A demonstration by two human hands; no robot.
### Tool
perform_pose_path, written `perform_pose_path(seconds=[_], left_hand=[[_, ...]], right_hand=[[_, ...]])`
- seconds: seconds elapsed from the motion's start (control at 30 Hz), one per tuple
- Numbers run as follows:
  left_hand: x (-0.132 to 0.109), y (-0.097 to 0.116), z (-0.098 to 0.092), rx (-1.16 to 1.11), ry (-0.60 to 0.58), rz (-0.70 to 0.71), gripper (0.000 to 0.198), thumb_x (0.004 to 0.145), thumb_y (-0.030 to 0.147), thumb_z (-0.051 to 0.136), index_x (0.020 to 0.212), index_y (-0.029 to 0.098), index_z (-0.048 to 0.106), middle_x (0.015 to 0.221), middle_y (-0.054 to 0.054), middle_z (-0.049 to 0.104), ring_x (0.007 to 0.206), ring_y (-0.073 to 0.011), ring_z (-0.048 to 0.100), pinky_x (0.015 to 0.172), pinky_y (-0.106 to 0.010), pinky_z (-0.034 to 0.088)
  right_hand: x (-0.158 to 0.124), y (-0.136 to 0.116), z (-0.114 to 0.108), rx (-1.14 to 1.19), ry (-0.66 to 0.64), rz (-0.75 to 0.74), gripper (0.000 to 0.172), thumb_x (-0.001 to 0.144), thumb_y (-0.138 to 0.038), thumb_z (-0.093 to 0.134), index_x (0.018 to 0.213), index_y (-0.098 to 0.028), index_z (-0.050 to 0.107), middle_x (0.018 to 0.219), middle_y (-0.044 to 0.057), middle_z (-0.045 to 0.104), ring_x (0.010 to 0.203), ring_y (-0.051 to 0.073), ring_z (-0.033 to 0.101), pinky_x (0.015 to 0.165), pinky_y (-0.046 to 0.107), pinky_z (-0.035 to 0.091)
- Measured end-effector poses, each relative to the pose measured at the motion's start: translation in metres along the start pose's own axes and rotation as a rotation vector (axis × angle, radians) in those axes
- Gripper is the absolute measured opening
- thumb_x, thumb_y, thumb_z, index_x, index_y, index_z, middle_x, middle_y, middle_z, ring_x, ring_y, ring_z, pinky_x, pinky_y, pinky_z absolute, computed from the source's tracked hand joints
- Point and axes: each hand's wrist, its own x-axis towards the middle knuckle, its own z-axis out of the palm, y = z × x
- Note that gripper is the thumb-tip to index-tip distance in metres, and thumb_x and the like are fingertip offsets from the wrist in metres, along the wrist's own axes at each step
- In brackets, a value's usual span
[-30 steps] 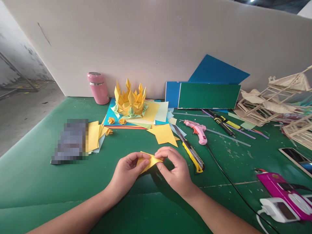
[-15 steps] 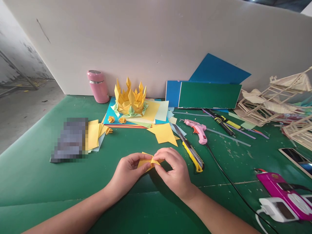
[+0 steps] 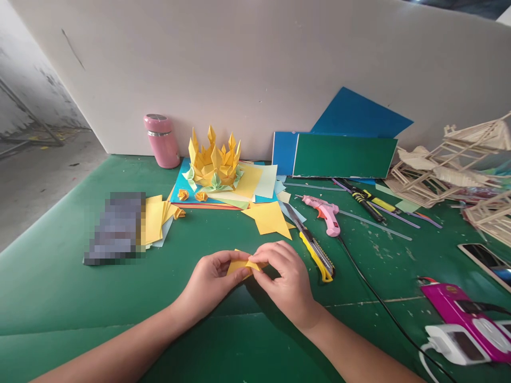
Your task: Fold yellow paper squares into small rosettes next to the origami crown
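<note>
Between my hands, above the green table, is a small piece of yellow paper (image 3: 236,265) with a raised fold near its middle. My left hand (image 3: 211,279) pinches its left part between thumb and fingers. My right hand (image 3: 285,276) pinches the folded part on the right, its fingertips close to the left thumb. Fingers cover much of the paper. Just beyond the hands lies a yellow star-shaped paper (image 3: 269,219). A yellow utility knife (image 3: 313,250) with its blade out rests right of it.
A yellow folded-paper crown (image 3: 215,159) stands on coloured sheets, with small paper roses (image 3: 201,196) before it. A pink glue gun (image 3: 329,215) trails its cord past my right arm. Yellow sheets (image 3: 154,218), a pink flask (image 3: 163,143), a magenta power strip (image 3: 455,303) and stick models (image 3: 423,175) surround.
The raised fold in the yellow paper lies slightly flatter under my right fingertips. Both hands keep their pinch in nearly the same place; the view has shifted very slightly.
</note>
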Motion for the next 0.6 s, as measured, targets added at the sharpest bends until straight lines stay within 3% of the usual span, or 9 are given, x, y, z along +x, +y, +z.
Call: perform_pose_path(seconds=[0.2,0.6], left_hand=[[-0.0004,-0.0002,-0.0004,-0.073,-0.006,-0.059,0.034,0.061,0.035,0.078,0.088,0.016,0.07,0.082,-0.003,0.075,0.076,-0.0196,0.068,0.072,-0.029,0.055],[0.0,0.0016,-0.0004,-0.087,0.02,-0.087,0.041,0.058,0.037,0.079,0.091,0.014,0.069,0.086,-0.005,0.076,0.082,-0.0212,0.069,0.076,-0.03,0.055]], right_hand=[[-0.0008,0.0,0.0,-0.009,-0.033,0.017,0.01,0.08,-0.011,0.058,0.077,-0.02,0.062,0.074,0.003,0.067,0.071,0.018,0.058,0.062,0.029,0.048],[0.0,0.0025,-0.0009,-0.076,-0.045,-0.111,0.016,0.08,-0.005,0.055,0.082,-0.019,0.064,0.078,0.005,0.068,0.072,0.018,0.058,0.064,0.03,0.05]])
